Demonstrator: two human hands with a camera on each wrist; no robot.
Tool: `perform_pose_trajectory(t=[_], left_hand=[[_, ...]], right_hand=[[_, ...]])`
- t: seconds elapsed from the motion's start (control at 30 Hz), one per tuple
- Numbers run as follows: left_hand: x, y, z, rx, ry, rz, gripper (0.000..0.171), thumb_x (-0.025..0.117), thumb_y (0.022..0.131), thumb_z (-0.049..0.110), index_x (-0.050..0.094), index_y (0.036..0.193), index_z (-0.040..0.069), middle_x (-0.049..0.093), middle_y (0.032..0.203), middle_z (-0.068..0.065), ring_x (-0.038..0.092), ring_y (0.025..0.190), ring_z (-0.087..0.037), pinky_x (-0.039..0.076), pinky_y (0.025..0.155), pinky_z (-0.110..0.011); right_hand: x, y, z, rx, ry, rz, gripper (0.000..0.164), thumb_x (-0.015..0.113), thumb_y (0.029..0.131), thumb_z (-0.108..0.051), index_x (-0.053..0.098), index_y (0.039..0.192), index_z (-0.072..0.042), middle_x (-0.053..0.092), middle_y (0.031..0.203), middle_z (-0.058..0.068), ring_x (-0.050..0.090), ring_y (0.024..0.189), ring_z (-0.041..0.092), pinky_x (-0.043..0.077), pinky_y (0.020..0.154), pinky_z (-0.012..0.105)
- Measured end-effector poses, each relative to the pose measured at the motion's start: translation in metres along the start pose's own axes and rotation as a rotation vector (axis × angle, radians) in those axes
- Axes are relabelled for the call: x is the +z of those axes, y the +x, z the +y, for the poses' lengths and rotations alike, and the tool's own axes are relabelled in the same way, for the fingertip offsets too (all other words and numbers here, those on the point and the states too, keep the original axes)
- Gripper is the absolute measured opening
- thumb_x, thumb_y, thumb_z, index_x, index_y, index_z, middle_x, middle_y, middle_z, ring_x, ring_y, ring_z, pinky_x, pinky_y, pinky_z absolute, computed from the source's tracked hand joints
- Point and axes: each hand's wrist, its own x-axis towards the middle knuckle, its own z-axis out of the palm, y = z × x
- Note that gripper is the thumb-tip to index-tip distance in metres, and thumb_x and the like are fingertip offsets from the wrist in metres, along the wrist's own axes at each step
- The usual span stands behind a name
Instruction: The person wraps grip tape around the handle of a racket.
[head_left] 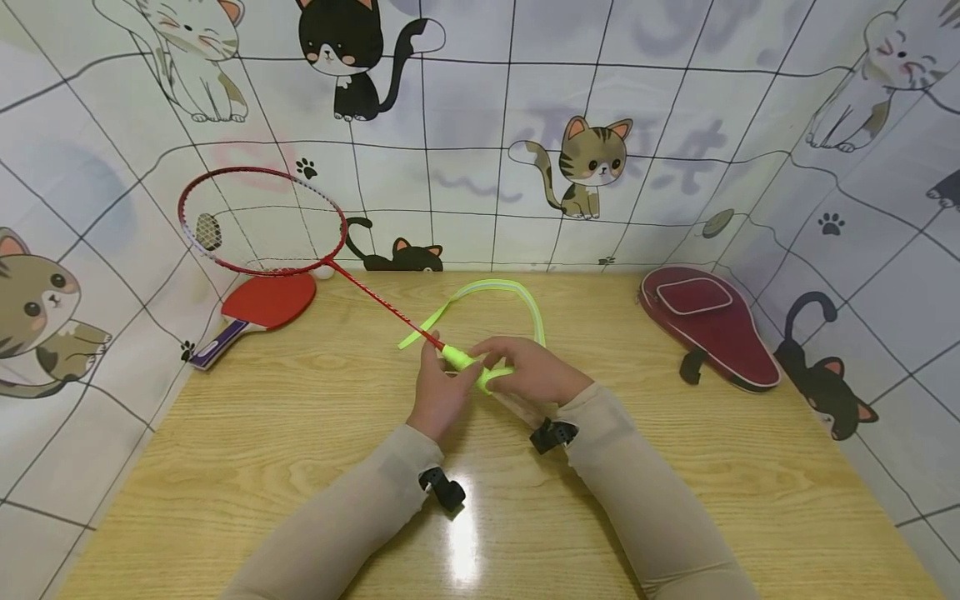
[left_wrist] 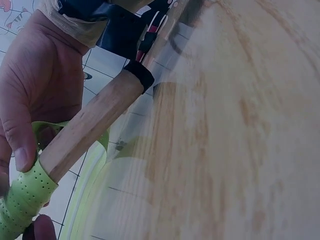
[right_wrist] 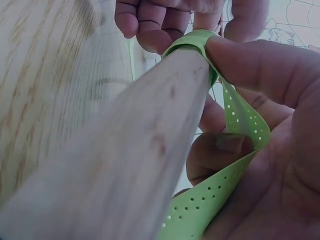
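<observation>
A red badminton racket (head_left: 375,298) slants across the middle, its strung head up at the left. My left hand (head_left: 441,392) holds it where lime-green perforated grip tape (left_wrist: 27,197) is wound round the upper handle. Below the winding, the wooden handle (left_wrist: 95,120) is bare down to a dark band at its butt. My right hand (head_left: 534,368) pinches the tape close beside the handle, with the thumb pressed at the winding's edge. In the right wrist view, a loose stretch of tape (right_wrist: 200,200) loops over the right fingers. The long tail (head_left: 517,287) curves over the table behind the hands.
At the left lies a red table tennis bat (head_left: 273,302), partly behind the racket head, with a small white ball (head_left: 324,272) beside it. A dark red bat case (head_left: 705,325) lies at the right. Cat-patterned sheeting (head_left: 465,108) encloses the wooden table's (head_left: 300,433) back and sides.
</observation>
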Motion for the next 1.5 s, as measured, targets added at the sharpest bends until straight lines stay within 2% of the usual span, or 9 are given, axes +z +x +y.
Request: perform_pose_trajectory(t=[0.1, 0.4, 0.7, 1.0, 1.1, 1.23, 1.33, 1.5], left_hand=[[-0.0002, -0.0001, 0.0002, 0.001, 0.018, 0.009, 0.091, 0.073, 0.097, 0.025, 0.015, 0.166, 0.011, 0.061, 0.121, -0.020, 0.063, 0.103, -0.027, 0.050, 0.081, -0.032], [0.0014, -0.0009, 0.0033, 0.000, -0.039, 0.009, 0.088, 0.070, 0.094, 0.014, 0.016, 0.163, 0.007, 0.063, 0.124, -0.023, 0.063, 0.103, -0.025, 0.049, 0.084, -0.030], [0.0025, -0.0004, 0.0027, -0.011, -0.030, 0.037, 0.079, 0.068, 0.089, 0.009, 0.024, 0.154, 0.002, 0.061, 0.126, -0.024, 0.058, 0.104, -0.024, 0.047, 0.084, -0.030], [0.0030, -0.0024, 0.0036, 0.003, -0.042, 0.039, 0.070, 0.063, 0.084, 0.006, 0.030, 0.145, 0.002, 0.055, 0.118, -0.019, 0.053, 0.099, -0.023, 0.044, 0.081, -0.030], [0.0030, -0.0024, 0.0026, 0.004, -0.060, 0.034, 0.066, 0.066, 0.089, 0.010, 0.030, 0.144, 0.002, 0.056, 0.117, -0.019, 0.054, 0.097, -0.022, 0.045, 0.080, -0.029], [0.0025, -0.0026, 0.0010, 0.009, -0.051, 0.038, 0.063, 0.071, 0.098, 0.023, 0.031, 0.143, 0.004, 0.058, 0.120, -0.021, 0.058, 0.098, -0.022, 0.048, 0.080, -0.029], [0.0024, -0.0027, 0.0005, 0.014, -0.030, 0.058, 0.061, 0.072, 0.099, 0.027, 0.034, 0.140, 0.004, 0.058, 0.118, -0.019, 0.058, 0.099, -0.022, 0.048, 0.081, -0.030], [0.0033, -0.0037, 0.0021, 0.008, -0.035, 0.067, 0.056, 0.072, 0.097, 0.023, 0.036, 0.135, 0.003, 0.057, 0.112, -0.015, 0.055, 0.097, -0.021, 0.046, 0.081, -0.031]], right_hand=[[0.0001, 0.0006, -0.0001, 0.003, -0.004, 0.000, 0.054, 0.078, 0.092, -0.012, 0.065, 0.143, -0.022, 0.072, 0.119, 0.002, 0.064, 0.116, 0.024, 0.049, 0.101, 0.050], [-0.0002, 0.0006, -0.0027, 0.010, -0.006, -0.017, 0.052, 0.071, 0.095, -0.004, 0.066, 0.143, -0.023, 0.072, 0.122, 0.001, 0.063, 0.121, 0.027, 0.047, 0.104, 0.053], [-0.0018, -0.0005, -0.0033, 0.006, -0.011, -0.025, 0.054, 0.066, 0.094, -0.001, 0.067, 0.143, -0.024, 0.070, 0.122, 0.001, 0.062, 0.113, 0.023, 0.050, 0.089, 0.041], [-0.0014, -0.0010, -0.0006, 0.033, 0.029, -0.089, 0.058, 0.066, 0.096, -0.006, 0.061, 0.149, -0.027, 0.073, 0.124, 0.003, 0.066, 0.119, 0.020, 0.052, 0.099, 0.045], [-0.0012, -0.0009, 0.0004, 0.018, 0.020, -0.086, 0.057, 0.068, 0.095, -0.007, 0.061, 0.149, -0.025, 0.073, 0.123, 0.002, 0.066, 0.118, 0.020, 0.052, 0.099, 0.046], [-0.0018, -0.0002, 0.0009, -0.025, 0.010, -0.071, 0.055, 0.072, 0.094, -0.008, 0.062, 0.147, -0.018, 0.073, 0.121, 0.003, 0.066, 0.117, 0.023, 0.052, 0.099, 0.047], [-0.0035, -0.0008, -0.0008, -0.040, 0.016, -0.077, 0.055, 0.073, 0.094, -0.008, 0.061, 0.147, -0.014, 0.072, 0.122, 0.004, 0.066, 0.118, 0.025, 0.052, 0.100, 0.049], [-0.0070, -0.0036, -0.0032, -0.004, 0.044, -0.103, 0.058, 0.066, 0.093, -0.004, 0.061, 0.148, -0.020, 0.071, 0.125, 0.001, 0.065, 0.122, 0.024, 0.052, 0.098, 0.046]])
